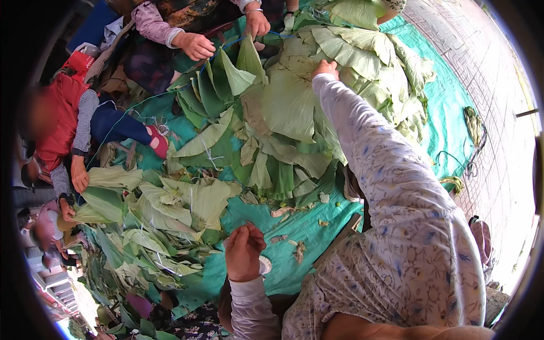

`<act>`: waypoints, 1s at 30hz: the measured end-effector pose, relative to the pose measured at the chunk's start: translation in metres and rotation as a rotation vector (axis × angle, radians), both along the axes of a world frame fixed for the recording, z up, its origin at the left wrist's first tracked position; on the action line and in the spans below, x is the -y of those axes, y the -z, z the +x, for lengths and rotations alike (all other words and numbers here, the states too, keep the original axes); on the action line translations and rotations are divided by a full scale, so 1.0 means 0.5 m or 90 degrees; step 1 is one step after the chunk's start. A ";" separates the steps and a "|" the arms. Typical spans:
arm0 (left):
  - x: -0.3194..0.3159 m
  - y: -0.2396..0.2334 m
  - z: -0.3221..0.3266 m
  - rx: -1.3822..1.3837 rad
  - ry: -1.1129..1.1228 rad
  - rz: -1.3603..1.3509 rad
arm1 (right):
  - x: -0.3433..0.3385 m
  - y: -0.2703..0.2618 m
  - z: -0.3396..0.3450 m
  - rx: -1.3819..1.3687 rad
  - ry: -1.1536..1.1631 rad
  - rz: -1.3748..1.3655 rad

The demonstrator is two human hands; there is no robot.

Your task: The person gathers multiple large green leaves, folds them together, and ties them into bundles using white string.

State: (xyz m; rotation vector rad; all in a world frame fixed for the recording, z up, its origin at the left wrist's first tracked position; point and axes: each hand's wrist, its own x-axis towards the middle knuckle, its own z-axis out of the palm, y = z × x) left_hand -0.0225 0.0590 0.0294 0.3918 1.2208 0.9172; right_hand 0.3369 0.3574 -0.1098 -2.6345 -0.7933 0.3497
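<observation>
Large pale green leaves lie in a broad heap on a green tarpaulin. My right hand reaches over this heap with its fingertips down on the leaves near the centre; whether it grips one is hard to tell. My left hand is held up over the tarpaulin, fingers curled and thumb close to them; no object shows clearly in it. To the left of it lies a pile of folded leaves, some tied with white string. Further off, folded leaves hang in a row on a blue cord.
A person's hands are at the blue cord at the top. Another person in a red vest handles leaves at the left, a red shoe on the tarpaulin. Dark cord lies at the right edge beside paving.
</observation>
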 end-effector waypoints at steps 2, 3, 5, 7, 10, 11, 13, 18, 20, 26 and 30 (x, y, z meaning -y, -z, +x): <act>0.004 0.000 -0.007 0.005 -0.010 -0.004 | 0.001 0.011 -0.007 0.015 -0.019 -0.018; 0.001 -0.005 -0.005 0.001 -0.007 0.006 | -0.002 0.021 -0.009 0.018 -0.022 0.012; -0.008 -0.016 0.004 -0.007 0.003 0.031 | -0.018 0.051 0.007 0.027 -0.022 0.077; -0.013 -0.025 0.011 -0.018 0.014 0.060 | -0.043 0.083 0.050 -0.038 -0.161 0.185; -0.007 -0.027 0.006 -0.061 0.032 0.101 | -0.048 0.048 0.036 -0.090 -0.486 0.378; -0.003 -0.029 0.006 -0.081 0.033 0.115 | -0.050 0.006 0.016 -0.235 -0.543 0.348; -0.009 -0.038 0.006 -0.123 0.045 0.139 | -0.032 -0.106 -0.032 -0.523 -0.631 0.264; -0.023 -0.047 0.007 -0.381 0.112 0.406 | 0.103 -0.292 -0.182 -0.592 -0.954 0.023; -0.037 -0.051 0.015 -0.553 0.099 0.608 | 0.175 -0.324 -0.241 -0.559 -1.056 -0.070; -0.039 -0.051 0.020 -0.673 0.228 0.626 | 0.371 -0.340 -0.355 -0.639 -1.089 -0.007; -0.039 -0.030 0.002 -0.278 0.202 0.375 | 0.414 -0.325 -0.341 -0.797 -0.910 -0.006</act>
